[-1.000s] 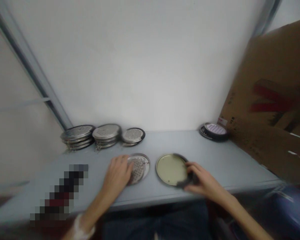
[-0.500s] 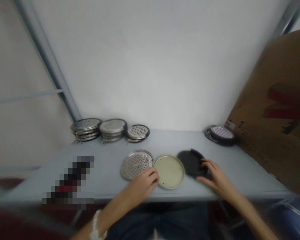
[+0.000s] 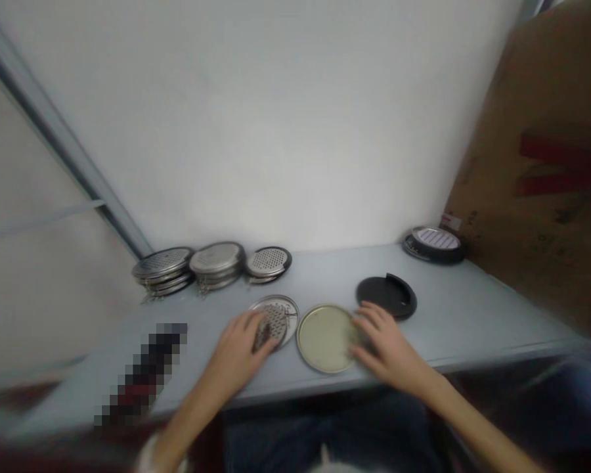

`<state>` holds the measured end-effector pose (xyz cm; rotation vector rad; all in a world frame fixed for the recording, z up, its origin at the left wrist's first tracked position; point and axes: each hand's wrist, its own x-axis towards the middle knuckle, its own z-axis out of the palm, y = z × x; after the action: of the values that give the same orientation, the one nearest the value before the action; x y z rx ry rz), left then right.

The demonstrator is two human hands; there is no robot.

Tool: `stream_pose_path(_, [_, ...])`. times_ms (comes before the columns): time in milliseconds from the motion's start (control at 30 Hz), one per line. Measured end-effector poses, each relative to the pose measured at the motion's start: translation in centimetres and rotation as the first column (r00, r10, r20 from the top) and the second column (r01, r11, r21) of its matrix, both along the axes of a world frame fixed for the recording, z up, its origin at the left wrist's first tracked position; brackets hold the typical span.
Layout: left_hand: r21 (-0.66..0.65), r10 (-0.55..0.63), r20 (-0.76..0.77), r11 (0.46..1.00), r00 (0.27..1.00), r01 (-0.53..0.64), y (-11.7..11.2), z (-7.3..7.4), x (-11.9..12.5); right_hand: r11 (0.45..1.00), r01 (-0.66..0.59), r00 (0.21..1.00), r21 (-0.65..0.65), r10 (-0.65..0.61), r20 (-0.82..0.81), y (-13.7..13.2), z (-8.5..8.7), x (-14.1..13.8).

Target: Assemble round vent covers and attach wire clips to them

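My left hand lies with fingers stretched over a perforated metal disc on the grey table. To its right lies a pale yellowish round plate. My right hand rests at that plate's right edge, fingers spread and touching the rim. A black round lid lies flat just beyond my right hand, apart from it.
Three stacks of perforated metal discs stand at the back left by the white wall. A black-rimmed disc with a white striped face sits back right. A brown cardboard sheet leans at the right. A pixelated patch covers the table's left.
The black lid has been let go and now lies further back on the table. My right hand moved left to the yellowish plate. My left hand moved back onto the perforated disc.
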<state>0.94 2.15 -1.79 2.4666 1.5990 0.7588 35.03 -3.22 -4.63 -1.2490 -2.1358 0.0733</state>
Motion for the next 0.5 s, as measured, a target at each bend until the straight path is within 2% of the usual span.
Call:
stream_pose_path(100, [-0.104, -0.040, -0.025, 0.994, 0.999, 0.037, 0.8, 0.5, -1.4, 1.000, -0.013, 1.000, -0.009, 0.013, 0.004, 0.2, 0.2, -0.7])
stream_pose_path(233, [-0.162, -0.083, -0.025, 0.984, 0.996, 0.078, 1.1, 1.9, -1.7, 1.000, -0.012, 1.000, -0.022, 0.012, -0.002, 0.2, -0.3, -0.3])
stream_pose_path(367, [-0.215, -0.074, -0.033, 0.974, 0.997, 0.065, 1.4, 3.0, -1.6, 0.999, 0.002, 1.000, -0.044, -0.002, -0.008, 0.2, -0.6, -0.2])
stream_pose_path(500, [-0.254, -0.054, 0.008, 0.966, 0.999, 0.054, 2.4, 3.4, -2.4, 0.999, 0.010, 0.999, -0.047, -0.011, -0.031, 0.5, -0.6, -0.4])
